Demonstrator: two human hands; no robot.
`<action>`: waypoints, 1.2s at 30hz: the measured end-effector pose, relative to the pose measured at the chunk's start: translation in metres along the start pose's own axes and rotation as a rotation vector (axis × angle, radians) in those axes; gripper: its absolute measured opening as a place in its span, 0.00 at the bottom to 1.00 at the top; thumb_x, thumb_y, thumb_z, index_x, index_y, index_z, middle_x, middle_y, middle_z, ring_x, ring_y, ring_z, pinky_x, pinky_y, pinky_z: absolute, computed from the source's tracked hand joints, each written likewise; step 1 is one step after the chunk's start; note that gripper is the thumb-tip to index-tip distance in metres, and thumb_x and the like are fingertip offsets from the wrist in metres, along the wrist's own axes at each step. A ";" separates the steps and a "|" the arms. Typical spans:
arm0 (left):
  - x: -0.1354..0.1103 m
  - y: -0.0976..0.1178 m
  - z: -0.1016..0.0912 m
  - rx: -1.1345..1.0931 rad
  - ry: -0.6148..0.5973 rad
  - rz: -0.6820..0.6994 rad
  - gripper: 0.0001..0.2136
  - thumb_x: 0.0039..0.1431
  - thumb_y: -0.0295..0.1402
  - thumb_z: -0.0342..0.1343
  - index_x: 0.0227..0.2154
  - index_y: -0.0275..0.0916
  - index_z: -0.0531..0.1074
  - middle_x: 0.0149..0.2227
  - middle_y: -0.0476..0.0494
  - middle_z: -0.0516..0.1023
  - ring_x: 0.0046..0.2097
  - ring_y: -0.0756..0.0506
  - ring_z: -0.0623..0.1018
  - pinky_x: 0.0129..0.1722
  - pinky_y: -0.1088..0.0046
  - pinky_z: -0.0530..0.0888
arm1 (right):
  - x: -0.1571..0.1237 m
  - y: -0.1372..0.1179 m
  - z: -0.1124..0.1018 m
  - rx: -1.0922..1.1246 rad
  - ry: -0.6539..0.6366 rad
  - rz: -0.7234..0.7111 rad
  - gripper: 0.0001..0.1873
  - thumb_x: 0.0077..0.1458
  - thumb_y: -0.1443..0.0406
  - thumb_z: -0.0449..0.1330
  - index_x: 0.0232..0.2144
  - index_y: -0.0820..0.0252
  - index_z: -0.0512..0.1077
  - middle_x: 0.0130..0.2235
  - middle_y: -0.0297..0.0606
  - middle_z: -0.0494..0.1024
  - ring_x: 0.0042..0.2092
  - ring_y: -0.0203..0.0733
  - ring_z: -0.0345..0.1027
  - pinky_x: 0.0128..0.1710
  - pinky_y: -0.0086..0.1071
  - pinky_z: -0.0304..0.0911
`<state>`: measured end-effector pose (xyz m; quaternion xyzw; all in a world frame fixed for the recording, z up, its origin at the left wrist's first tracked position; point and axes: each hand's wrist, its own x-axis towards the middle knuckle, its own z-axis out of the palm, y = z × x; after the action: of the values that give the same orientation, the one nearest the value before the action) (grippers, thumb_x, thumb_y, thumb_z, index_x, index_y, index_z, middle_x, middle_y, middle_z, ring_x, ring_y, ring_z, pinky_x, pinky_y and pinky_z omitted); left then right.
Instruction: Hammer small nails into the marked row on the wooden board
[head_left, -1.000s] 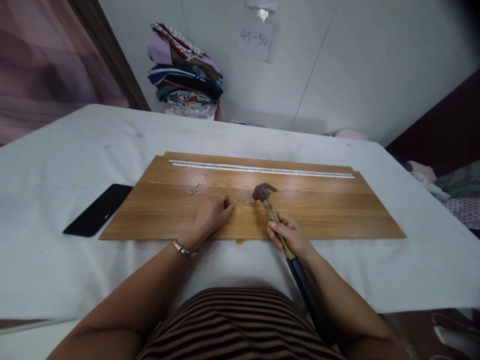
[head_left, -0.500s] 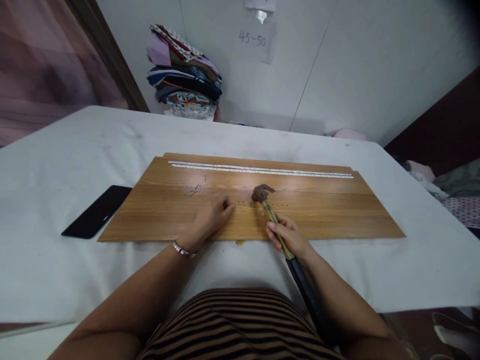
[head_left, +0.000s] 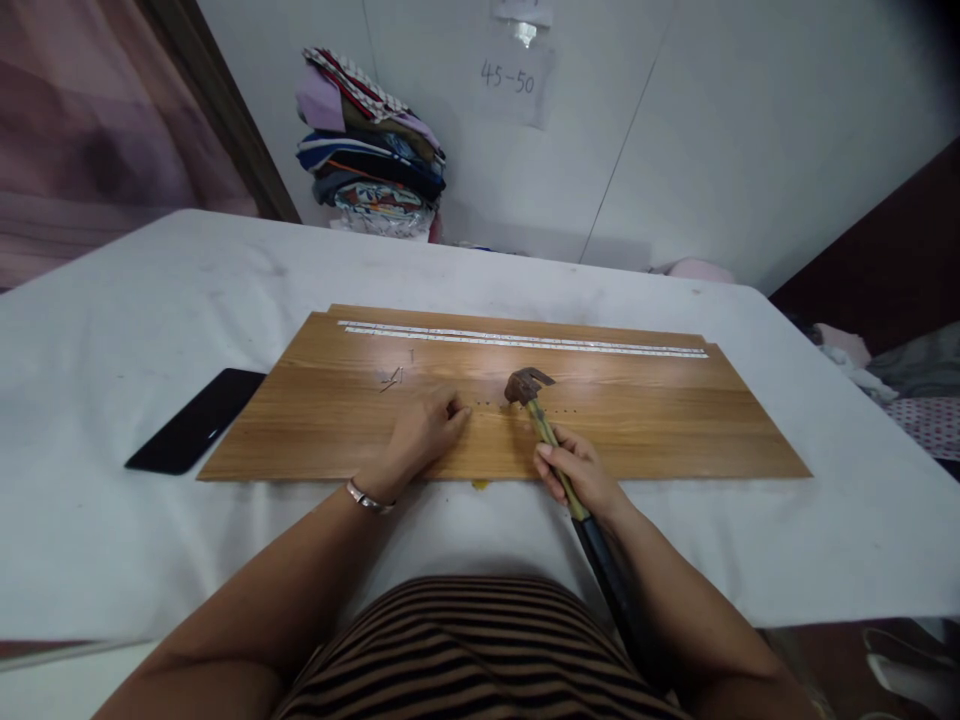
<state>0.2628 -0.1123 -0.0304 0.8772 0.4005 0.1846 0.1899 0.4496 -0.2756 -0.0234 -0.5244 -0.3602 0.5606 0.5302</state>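
Note:
My right hand (head_left: 576,470) is closed around the upper handle of a claw hammer (head_left: 559,458). Its rusty head hangs over the wooden board (head_left: 652,425), close to a row of small dark nail heads or marks (head_left: 566,410). To the left of that row, my left hand (head_left: 431,425) rests on the board with its fingers curled together. What those fingers hold, if anything, I cannot make out. Several loose nails (head_left: 391,379) lie on the board beyond the left hand.
Two white measuring strips (head_left: 525,341) run along the board's far side. A black tablet or phone (head_left: 196,422) lies left of the board on the white-covered table (head_left: 795,400). Folded clothes (head_left: 375,150) are stacked by the wall. A yellow spot (head_left: 480,484) shows at the board's near edge.

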 end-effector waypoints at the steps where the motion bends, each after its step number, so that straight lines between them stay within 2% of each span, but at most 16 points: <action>1: 0.000 0.001 0.000 0.002 -0.003 -0.003 0.07 0.56 0.35 0.53 0.25 0.39 0.68 0.27 0.46 0.75 0.30 0.46 0.73 0.31 0.71 0.65 | 0.000 0.000 0.000 -0.005 -0.001 0.000 0.15 0.54 0.54 0.60 0.25 0.59 0.65 0.17 0.26 0.66 0.12 0.26 0.50 0.10 0.21 0.48; 28: 0.001 0.003 -0.003 0.008 -0.014 -0.011 0.08 0.56 0.36 0.53 0.25 0.39 0.68 0.28 0.45 0.75 0.31 0.45 0.73 0.32 0.70 0.66 | 0.001 0.001 -0.002 -0.021 0.002 0.018 0.17 0.53 0.52 0.60 0.26 0.59 0.66 0.16 0.26 0.65 0.12 0.27 0.50 0.11 0.22 0.48; 36: 0.002 0.003 -0.004 -0.001 -0.028 -0.010 0.07 0.56 0.35 0.52 0.25 0.39 0.67 0.28 0.46 0.74 0.32 0.46 0.73 0.33 0.70 0.66 | 0.002 0.000 0.001 0.017 0.009 0.010 0.13 0.53 0.56 0.60 0.27 0.60 0.67 0.17 0.26 0.66 0.12 0.27 0.50 0.11 0.22 0.47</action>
<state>0.2641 -0.1124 -0.0252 0.8775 0.4021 0.1718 0.1967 0.4485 -0.2737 -0.0231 -0.5240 -0.3502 0.5640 0.5335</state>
